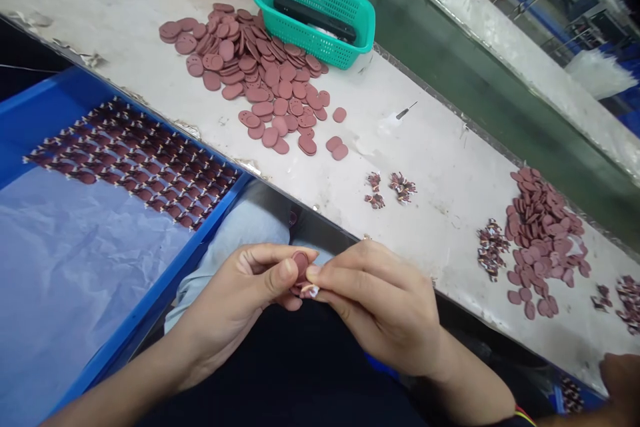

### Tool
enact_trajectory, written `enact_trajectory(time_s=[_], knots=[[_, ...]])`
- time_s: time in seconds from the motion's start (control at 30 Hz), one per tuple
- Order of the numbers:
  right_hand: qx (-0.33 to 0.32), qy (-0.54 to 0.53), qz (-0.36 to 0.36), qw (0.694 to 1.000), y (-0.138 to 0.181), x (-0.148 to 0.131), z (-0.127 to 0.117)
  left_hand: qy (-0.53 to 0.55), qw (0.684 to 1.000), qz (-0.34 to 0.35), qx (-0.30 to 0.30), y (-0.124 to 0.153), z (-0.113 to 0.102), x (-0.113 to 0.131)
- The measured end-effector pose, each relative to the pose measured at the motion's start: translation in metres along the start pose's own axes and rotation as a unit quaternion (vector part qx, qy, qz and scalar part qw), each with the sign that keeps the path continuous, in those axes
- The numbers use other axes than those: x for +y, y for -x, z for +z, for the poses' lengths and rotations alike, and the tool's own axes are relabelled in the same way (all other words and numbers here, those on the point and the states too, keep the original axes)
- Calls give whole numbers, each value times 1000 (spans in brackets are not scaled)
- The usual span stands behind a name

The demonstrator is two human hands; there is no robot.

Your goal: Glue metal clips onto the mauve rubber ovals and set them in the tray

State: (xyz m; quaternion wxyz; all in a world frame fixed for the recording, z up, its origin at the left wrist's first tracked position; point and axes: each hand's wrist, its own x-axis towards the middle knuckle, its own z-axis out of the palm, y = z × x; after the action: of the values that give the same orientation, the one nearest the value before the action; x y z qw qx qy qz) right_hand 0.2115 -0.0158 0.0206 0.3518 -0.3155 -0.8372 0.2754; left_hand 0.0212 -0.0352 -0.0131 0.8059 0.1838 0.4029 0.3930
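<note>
My left hand (240,293) and my right hand (380,300) meet below the table's edge, over my lap. Between their fingertips they pinch a small reddish-brown oval piece (301,263). A tiny white-and-dark part (309,290) shows under the right fingertips, touching that piece. Both hands have their fingers closed. A large pile of the same oval pieces (260,73) lies on the white table (430,140) beyond my hands.
A blue tray (30,113) at the left holds rows of assembled pieces (140,160) above a clear plastic sheet. A teal basket (315,10) stands at the back. A second pile (543,240) and small clusters of parts (390,188) lie at the right. Another person's hand (620,373) shows at the lower right.
</note>
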Motion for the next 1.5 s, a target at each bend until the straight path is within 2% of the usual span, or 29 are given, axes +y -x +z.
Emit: enact_trajectory(time_s=[0.17, 0.53, 0.97, 1.17, 1.33, 1.5], knots=[[2, 8, -19, 1000, 5, -6, -2, 6, 999, 26, -34, 5, 5, 0], [22, 5, -21, 1000, 12, -6, 1, 8, 998, 26, -62, 4, 3, -2], [17, 11, -23, 1000, 12, 4, 12, 11, 1000, 11, -4, -1, -3, -10], [14, 1, -16, 1000, 9, 7, 15, 12, 1000, 5, 3, -2, -5, -9], [3, -15, -6, 1000, 4, 10, 17, 24, 999, -32, 5, -4, -13, -11], [13, -23, 35, 999, 5, 12, 19, 71, 995, -63, -4, -6, -23, -13]])
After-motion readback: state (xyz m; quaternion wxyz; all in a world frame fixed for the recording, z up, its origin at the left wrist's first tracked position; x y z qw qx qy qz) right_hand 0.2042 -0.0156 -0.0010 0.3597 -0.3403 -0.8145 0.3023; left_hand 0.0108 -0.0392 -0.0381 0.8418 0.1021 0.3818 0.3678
